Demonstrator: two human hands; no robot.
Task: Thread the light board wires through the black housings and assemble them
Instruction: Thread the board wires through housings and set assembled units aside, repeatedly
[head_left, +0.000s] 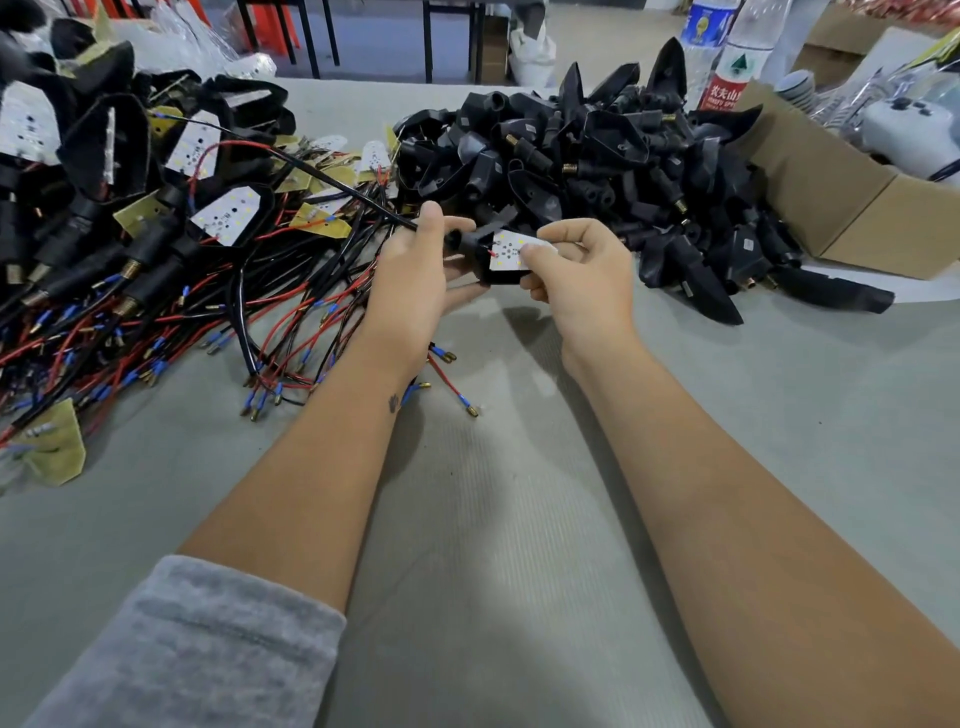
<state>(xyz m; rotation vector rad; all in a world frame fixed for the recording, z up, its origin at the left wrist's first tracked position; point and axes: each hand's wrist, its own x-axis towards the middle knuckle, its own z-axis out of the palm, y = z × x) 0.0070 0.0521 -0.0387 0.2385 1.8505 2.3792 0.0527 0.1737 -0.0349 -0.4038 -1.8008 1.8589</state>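
Above the middle of the grey table, my left hand (415, 270) grips a black housing (475, 247) by its neck. A black wire (332, 182) leaves the neck and runs up to the left. A white light board (506, 252) with small LEDs lies in the housing's open side. My right hand (576, 270) pinches that board at its right end between thumb and forefinger. The housing's lower half is hidden behind my fingers.
A heap of bare black housings (597, 156) lies at the back right. Assembled housings, light boards and red and black wires (156, 291) are piled on the left. A cardboard box (841, 208) and water bottles (727, 57) stand at the far right.
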